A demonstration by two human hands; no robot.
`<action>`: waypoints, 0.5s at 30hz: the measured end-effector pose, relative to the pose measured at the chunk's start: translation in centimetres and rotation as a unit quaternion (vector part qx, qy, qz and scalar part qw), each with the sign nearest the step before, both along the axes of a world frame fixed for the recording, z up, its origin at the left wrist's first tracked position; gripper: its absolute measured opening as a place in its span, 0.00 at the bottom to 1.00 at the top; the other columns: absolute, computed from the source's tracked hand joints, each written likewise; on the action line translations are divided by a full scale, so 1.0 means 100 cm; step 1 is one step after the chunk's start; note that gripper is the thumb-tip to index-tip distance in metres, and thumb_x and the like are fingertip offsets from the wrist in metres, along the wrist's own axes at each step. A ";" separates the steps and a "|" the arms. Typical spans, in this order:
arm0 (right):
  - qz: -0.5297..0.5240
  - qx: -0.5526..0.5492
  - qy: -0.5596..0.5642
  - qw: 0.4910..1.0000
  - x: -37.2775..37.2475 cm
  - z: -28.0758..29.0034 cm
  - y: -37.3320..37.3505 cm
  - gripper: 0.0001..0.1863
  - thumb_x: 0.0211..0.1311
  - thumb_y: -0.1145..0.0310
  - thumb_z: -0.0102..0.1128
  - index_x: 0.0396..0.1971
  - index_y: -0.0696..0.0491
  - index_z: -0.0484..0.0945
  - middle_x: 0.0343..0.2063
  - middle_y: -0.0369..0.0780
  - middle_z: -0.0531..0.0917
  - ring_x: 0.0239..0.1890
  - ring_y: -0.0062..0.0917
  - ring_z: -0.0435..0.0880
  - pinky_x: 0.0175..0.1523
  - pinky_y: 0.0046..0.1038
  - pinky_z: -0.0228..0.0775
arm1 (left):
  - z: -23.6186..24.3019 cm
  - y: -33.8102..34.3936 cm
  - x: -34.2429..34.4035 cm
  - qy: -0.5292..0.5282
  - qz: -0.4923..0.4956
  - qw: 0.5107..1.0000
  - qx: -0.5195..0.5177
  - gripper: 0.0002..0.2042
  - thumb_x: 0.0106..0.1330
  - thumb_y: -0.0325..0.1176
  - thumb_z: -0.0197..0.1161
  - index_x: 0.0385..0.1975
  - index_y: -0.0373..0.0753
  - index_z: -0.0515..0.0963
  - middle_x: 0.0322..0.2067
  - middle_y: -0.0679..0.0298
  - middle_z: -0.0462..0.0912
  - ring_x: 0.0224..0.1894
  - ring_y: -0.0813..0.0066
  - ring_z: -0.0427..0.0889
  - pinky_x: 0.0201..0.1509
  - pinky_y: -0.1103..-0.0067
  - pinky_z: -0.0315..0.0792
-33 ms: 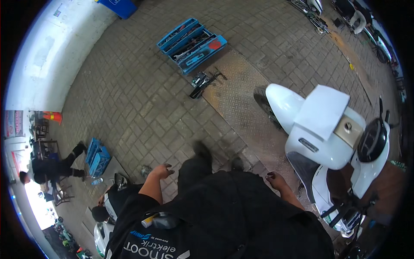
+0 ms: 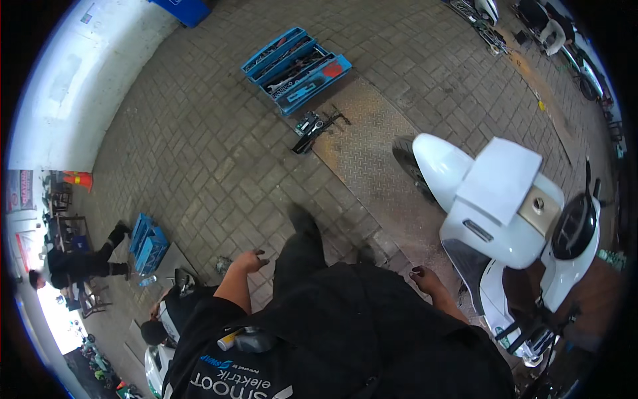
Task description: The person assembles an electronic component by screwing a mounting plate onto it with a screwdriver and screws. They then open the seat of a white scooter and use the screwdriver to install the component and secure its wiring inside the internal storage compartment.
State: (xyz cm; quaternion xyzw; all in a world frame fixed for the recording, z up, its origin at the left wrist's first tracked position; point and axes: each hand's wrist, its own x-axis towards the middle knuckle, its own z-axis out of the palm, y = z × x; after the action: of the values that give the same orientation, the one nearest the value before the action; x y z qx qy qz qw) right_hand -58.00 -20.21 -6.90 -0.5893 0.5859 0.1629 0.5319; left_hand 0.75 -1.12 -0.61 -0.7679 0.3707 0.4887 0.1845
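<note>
My left hand (image 2: 250,261) hangs beside my left thigh with its fingers loosely apart and nothing in it. On the other side, my right hand (image 2: 423,279) hangs low, fingers slightly curled but apart, and it too looks bare. Neither hand touches anything. Nearest to the right hand is a white scooter (image 2: 458,199) with a flat white panel (image 2: 503,178) lying over its body. Ahead on the paving, an open blue toolbox (image 2: 312,93) holds wrenches and other tools. Small black and metal parts (image 2: 314,130) lie just in front of it.
A rusty metal plate (image 2: 372,143) lies on the paved floor. To the left are a second blue toolbox (image 2: 150,247), a plastic bottle (image 2: 148,280), an orange cone (image 2: 80,179), a crouching person (image 2: 169,312) and another person (image 2: 80,263). More motorbikes (image 2: 571,50) stand far right.
My left foot has swung a little forward. The scooter and its panel sit slightly lower and farther right in view. Both hands hang much as before.
</note>
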 end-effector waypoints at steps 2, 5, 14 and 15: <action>0.005 -0.021 0.042 0.999 0.034 0.016 -0.063 0.24 0.61 0.55 0.64 0.53 0.55 0.78 0.44 0.51 0.84 0.42 0.39 0.86 0.49 0.35 0.76 | -0.043 -0.071 0.040 0.048 0.025 0.996 -0.067 0.31 0.61 0.52 0.63 0.61 0.43 0.72 0.53 0.50 0.80 0.58 0.52 0.76 0.61 0.65 0.69; 0.071 -0.038 0.099 0.992 0.139 0.010 -0.090 0.24 0.61 0.56 0.64 0.52 0.56 0.78 0.43 0.50 0.85 0.43 0.39 0.85 0.50 0.34 0.76 | -0.061 -0.150 0.129 0.068 0.021 0.992 -0.107 0.30 0.61 0.50 0.63 0.61 0.43 0.72 0.52 0.49 0.80 0.56 0.50 0.77 0.59 0.65 0.71; 0.116 -0.093 0.018 0.989 0.425 -0.050 -0.272 0.22 0.61 0.60 0.64 0.51 0.59 0.76 0.48 0.51 0.82 0.51 0.37 0.83 0.54 0.32 0.73 | -0.147 -0.342 0.253 0.114 -0.116 0.979 -0.122 0.25 0.62 0.44 0.62 0.59 0.42 0.73 0.49 0.47 0.80 0.54 0.48 0.77 0.57 0.63 0.72; 0.090 -0.068 -0.020 0.993 0.455 -0.074 -0.290 0.25 0.61 0.57 0.63 0.53 0.58 0.76 0.48 0.52 0.81 0.52 0.42 0.81 0.56 0.36 0.72 | -0.164 -0.353 0.262 0.106 -0.107 0.981 -0.119 0.25 0.62 0.43 0.62 0.59 0.42 0.73 0.49 0.47 0.79 0.54 0.48 0.77 0.57 0.62 0.72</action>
State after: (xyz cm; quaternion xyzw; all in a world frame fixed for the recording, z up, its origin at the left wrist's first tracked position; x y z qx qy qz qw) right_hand -12.46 -49.26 -14.27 -0.6778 0.5293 0.1577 0.4853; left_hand 26.98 -36.46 -16.99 -0.6840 0.5236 0.4974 0.1029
